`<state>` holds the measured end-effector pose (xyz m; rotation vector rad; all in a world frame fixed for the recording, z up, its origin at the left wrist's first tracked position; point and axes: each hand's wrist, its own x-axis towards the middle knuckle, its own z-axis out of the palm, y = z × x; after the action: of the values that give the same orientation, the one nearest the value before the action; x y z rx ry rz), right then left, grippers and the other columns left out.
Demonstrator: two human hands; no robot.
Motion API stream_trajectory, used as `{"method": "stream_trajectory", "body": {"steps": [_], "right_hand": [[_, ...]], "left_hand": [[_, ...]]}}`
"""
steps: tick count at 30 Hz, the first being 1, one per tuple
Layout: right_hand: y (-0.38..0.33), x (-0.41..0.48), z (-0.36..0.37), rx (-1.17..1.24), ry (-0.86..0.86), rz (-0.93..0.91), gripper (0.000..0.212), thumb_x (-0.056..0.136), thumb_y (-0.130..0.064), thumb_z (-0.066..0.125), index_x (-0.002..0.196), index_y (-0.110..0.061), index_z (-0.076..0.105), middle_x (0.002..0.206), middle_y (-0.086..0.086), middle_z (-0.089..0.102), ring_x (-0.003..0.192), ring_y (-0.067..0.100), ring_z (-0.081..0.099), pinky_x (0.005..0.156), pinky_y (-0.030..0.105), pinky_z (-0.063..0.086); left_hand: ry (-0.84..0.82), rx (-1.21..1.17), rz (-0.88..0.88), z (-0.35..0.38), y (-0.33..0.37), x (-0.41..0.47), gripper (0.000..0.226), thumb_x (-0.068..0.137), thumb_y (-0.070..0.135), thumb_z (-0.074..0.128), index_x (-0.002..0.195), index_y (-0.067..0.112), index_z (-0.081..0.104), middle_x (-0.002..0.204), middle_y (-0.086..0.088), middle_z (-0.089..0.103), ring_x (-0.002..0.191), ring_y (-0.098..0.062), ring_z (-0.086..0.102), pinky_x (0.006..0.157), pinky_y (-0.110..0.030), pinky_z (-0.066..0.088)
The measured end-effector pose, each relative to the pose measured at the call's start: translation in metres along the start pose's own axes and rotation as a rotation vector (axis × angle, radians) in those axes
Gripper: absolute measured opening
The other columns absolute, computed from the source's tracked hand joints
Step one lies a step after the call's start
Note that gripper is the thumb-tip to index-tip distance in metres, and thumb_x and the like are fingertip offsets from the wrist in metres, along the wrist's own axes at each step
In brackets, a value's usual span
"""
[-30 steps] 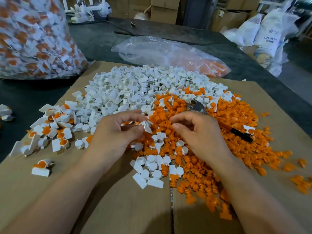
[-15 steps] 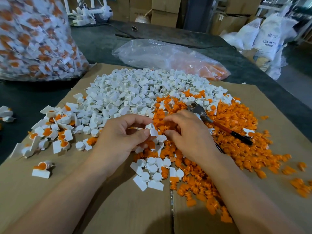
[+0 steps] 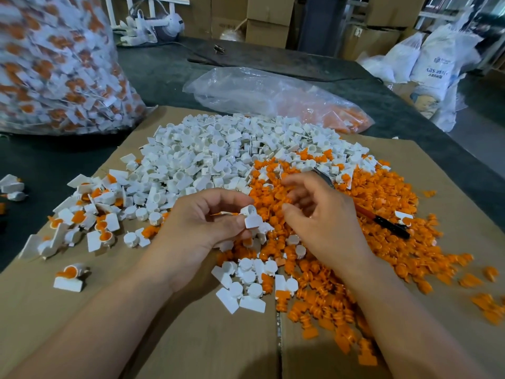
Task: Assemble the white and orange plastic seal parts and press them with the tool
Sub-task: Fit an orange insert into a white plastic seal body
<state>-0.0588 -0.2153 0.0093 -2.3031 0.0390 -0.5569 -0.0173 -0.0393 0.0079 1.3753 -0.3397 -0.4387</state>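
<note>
Holding a small white plastic seal part with a flat tag (image 3: 250, 217) pinched between thumb and fingers of the left hand (image 3: 202, 228), just above the near edge of the heap of orange plastic seal inserts (image 3: 363, 203). Hovering just right of that part, the right hand (image 3: 322, 217), fingers loosely curled and apart, gripping nothing that can be made out.

Lying on the orange heap just beyond the right hand, the pressing tool with a metal head and an orange and black handle (image 3: 382, 221), its head partly hidden by the fingers. Spreading left of and beyond the orange heap, touching it, the mound of loose white plastic seal bodies (image 3: 207, 157). Sitting farther left of the orange heap, near the cardboard's left edge, a scatter of assembled white and orange seals (image 3: 90, 217).

Resting all of it on a flattened brown cardboard sheet (image 3: 191, 337), bare nearer than the heaps, with a seam running toward the viewer. Showing round the cardboard, a dark grey tabletop (image 3: 164, 75).

Lying beyond the orange heap, a crumpled clear plastic bag holding a few orange pieces (image 3: 273, 97). Bulging far left of the heap, a large clear sack of finished seals (image 3: 54, 67). Standing far right beyond the table, white sacks (image 3: 437, 69) printed "ABS RESIN", smaller lettering unreadable; brown cartons (image 3: 269, 23) stacking behind.
</note>
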Motion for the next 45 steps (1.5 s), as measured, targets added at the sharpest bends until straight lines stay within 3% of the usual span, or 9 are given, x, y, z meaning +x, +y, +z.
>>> {"method": "stream_trajectory", "body": {"steps": [3, 7, 12, 17, 21, 26, 33, 39, 45], "right_hand": [[-0.001, -0.001, -0.001, 0.018, -0.002, -0.032, 0.032, 0.084, -0.011, 0.062, 0.113, -0.025, 0.062, 0.081, -0.017, 0.049, 0.078, -0.007, 0.049, 0.067, 0.005, 0.038], [-0.002, 0.000, 0.000, 0.060, -0.034, -0.012, 0.018, 0.080, -0.016, 0.068, 0.095, -0.027, 0.066, 0.081, -0.015, 0.054, 0.075, -0.007, 0.051, 0.065, 0.006, 0.040], [-0.005, -0.001, -0.001, 0.160, -0.004, 0.020, 0.026, 0.077, -0.017, 0.071, 0.081, -0.039, 0.059, 0.089, -0.017, 0.060, 0.082, -0.002, 0.058, 0.069, 0.009, 0.046], [-0.006, -0.002, -0.003, 0.267, -0.013, 0.094, 0.027, 0.070, -0.012, 0.077, 0.072, -0.033, 0.061, 0.078, -0.011, 0.067, 0.062, -0.002, 0.058, 0.058, 0.011, 0.047], [-0.006, -0.003, -0.004, 0.319, -0.061, 0.103, 0.020, 0.075, -0.019, 0.071, 0.079, -0.037, 0.064, 0.078, -0.011, 0.069, 0.073, 0.003, 0.065, 0.069, 0.020, 0.053], [-0.004, -0.003, -0.006, 0.422, -0.120, 0.121, 0.037, 0.083, 0.000, 0.062, 0.089, -0.037, 0.063, 0.082, -0.011, 0.064, 0.082, 0.014, 0.067, 0.077, 0.026, 0.055], [-0.012, -0.006, -0.008, 0.464, -0.084, 0.047, 0.030, 0.076, -0.001, 0.068, 0.078, -0.032, 0.067, 0.073, -0.014, 0.070, 0.068, 0.004, 0.066, 0.062, 0.014, 0.051], [-0.013, -0.008, 0.000, 0.423, -0.029, 0.052, 0.026, 0.074, -0.006, 0.073, 0.069, -0.031, 0.066, 0.069, -0.011, 0.069, 0.063, 0.008, 0.067, 0.059, 0.019, 0.053], [-0.016, -0.011, 0.004, 0.318, 0.019, -0.018, 0.029, 0.075, -0.006, 0.073, 0.070, -0.034, 0.064, 0.066, -0.021, 0.065, 0.061, -0.002, 0.062, 0.056, 0.008, 0.045]], "left_hand": [[-0.024, -0.029, -0.007, 0.000, 0.001, 0.000, 0.034, 0.047, 0.005, 0.072, 0.080, 0.013, 0.071, 0.065, -0.001, 0.069, 0.056, -0.009, 0.066, 0.050, -0.015, 0.050], [-0.045, -0.039, -0.021, 0.000, -0.001, 0.001, 0.041, 0.035, 0.018, 0.080, 0.076, 0.023, 0.076, 0.070, -0.005, 0.070, 0.062, -0.011, 0.066, 0.054, -0.016, 0.051], [-0.065, -0.045, -0.019, 0.000, -0.001, 0.000, 0.037, 0.047, 0.028, 0.075, 0.083, 0.024, 0.076, 0.076, -0.006, 0.073, 0.070, -0.015, 0.069, 0.065, -0.020, 0.055], [-0.036, -0.174, -0.065, 0.003, -0.002, 0.002, 0.030, 0.058, 0.010, 0.067, 0.088, 0.007, 0.065, 0.080, -0.015, 0.071, 0.076, -0.027, 0.071, 0.063, -0.027, 0.058], [-0.043, -0.164, -0.068, 0.005, -0.002, 0.001, 0.024, 0.059, 0.008, 0.065, 0.083, 0.006, 0.064, 0.075, -0.012, 0.071, 0.072, -0.026, 0.071, 0.064, -0.027, 0.058], [-0.029, -0.177, -0.083, 0.005, -0.003, 0.002, 0.029, 0.059, 0.011, 0.066, 0.088, 0.008, 0.066, 0.073, -0.013, 0.070, 0.072, -0.026, 0.070, 0.059, -0.025, 0.057], [-0.035, -0.133, -0.086, 0.006, -0.006, 0.003, 0.038, 0.055, 0.015, 0.068, 0.093, 0.009, 0.068, 0.083, -0.016, 0.072, 0.080, -0.025, 0.071, 0.070, -0.029, 0.058], [-0.044, -0.107, -0.062, 0.007, -0.006, 0.002, 0.039, 0.051, 0.018, 0.071, 0.088, 0.010, 0.069, 0.081, -0.016, 0.073, 0.072, -0.023, 0.071, 0.066, -0.027, 0.058], [-0.051, -0.100, -0.028, 0.008, -0.006, 0.001, 0.028, 0.046, 0.018, 0.073, 0.074, 0.015, 0.074, 0.071, -0.013, 0.071, 0.060, -0.020, 0.068, 0.059, -0.025, 0.058]]}}
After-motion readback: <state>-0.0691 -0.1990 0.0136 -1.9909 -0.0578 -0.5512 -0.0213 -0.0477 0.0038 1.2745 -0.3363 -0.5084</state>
